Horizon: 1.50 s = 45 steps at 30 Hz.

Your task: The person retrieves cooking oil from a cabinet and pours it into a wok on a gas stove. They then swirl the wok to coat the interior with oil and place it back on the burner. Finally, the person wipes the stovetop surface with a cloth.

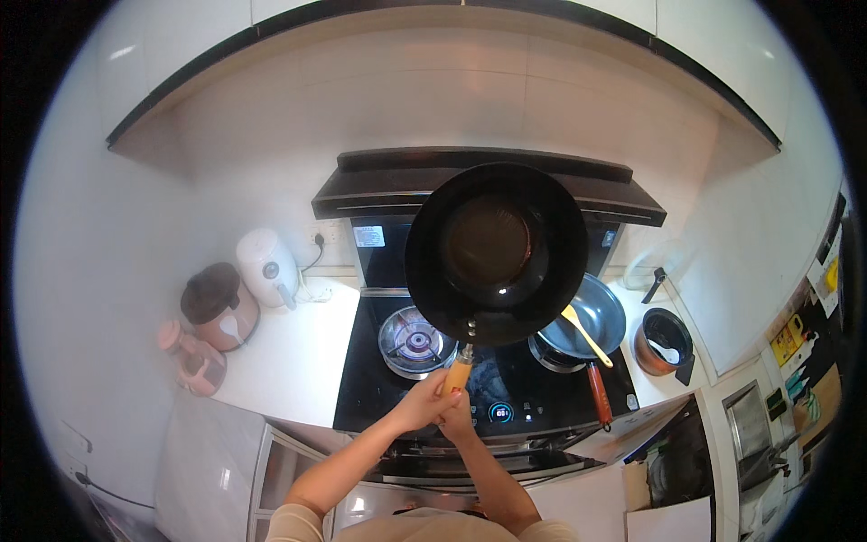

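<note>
A dark wok point(498, 254) is held up above the black gas cooktop point(488, 400), its inside facing me. Both of my hands grip its yellow handle point(458, 372): my left hand point(421, 405) and my right hand point(459, 414) are wrapped around it close together. Below and left of the wok is a bare gas burner point(418, 341); whether it is lit, I cannot tell. On the right burner stands a grey frying pan point(603, 315) with a reddish-brown handle point(599, 393). A yellow spatula point(586, 335) leans in that pan, partly hidden by the wok.
A dark range hood point(372, 183) juts out behind the wok. At left on the white counter stand a white air fryer point(265, 264), a rice cooker point(220, 305) and a pink jug point(196, 366). To the right are a small pot point(662, 345) and a steel sink point(748, 420).
</note>
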### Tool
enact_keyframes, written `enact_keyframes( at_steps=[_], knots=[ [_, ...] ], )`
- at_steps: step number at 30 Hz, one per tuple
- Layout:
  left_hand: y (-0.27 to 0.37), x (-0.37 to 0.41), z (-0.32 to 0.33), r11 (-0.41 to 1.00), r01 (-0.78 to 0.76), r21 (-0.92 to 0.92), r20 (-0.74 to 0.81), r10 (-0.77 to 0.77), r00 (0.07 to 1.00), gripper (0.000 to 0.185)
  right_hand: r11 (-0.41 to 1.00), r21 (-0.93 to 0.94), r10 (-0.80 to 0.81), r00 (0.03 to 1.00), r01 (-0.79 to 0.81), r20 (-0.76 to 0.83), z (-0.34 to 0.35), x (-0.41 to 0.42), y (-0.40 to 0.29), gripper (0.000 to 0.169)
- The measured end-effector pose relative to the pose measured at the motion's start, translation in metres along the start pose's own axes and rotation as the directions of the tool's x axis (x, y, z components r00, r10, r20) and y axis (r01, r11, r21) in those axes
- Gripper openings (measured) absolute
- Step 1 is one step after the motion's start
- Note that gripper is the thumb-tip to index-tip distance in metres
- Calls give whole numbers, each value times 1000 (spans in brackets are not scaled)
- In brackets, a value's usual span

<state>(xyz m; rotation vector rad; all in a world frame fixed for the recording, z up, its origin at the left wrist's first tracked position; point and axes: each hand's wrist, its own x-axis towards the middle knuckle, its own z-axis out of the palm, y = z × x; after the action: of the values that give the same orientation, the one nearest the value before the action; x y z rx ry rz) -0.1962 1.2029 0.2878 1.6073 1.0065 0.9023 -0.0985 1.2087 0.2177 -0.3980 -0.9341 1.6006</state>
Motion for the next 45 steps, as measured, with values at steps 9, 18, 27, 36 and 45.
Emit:
enact_keyframes(
  at_steps=[9, 18, 27, 36, 45],
  knots=[
    [-1, 13, -16, 993, -49, 109, 149, 33, 988, 36, 995, 95, 1, 997, -8, 75, 8, 0, 3, 15],
    [-2, 18, -16, 997, 58, -46, 223, -47, 974, 32, 984, 162, 64, 997, -70, 40, 16, -6, 1, 21],
    [12, 12, -12, 994, 76, 83, 106, -85, 991, 21, 944, 315, 66, 993, -94, 99, 10, -3, 17, 36],
    [21, 7, -9, 971, 69, 228, 4, -72, 997, 27, 943, 322, 50, 991, -89, 128, 14, -5, 17, 30],
    [36, -1, -8, 939, 119, 322, -43, -111, 993, 27, 887, 417, 137, 975, -199, 174, 27, -13, 11, 16]
  ],
)
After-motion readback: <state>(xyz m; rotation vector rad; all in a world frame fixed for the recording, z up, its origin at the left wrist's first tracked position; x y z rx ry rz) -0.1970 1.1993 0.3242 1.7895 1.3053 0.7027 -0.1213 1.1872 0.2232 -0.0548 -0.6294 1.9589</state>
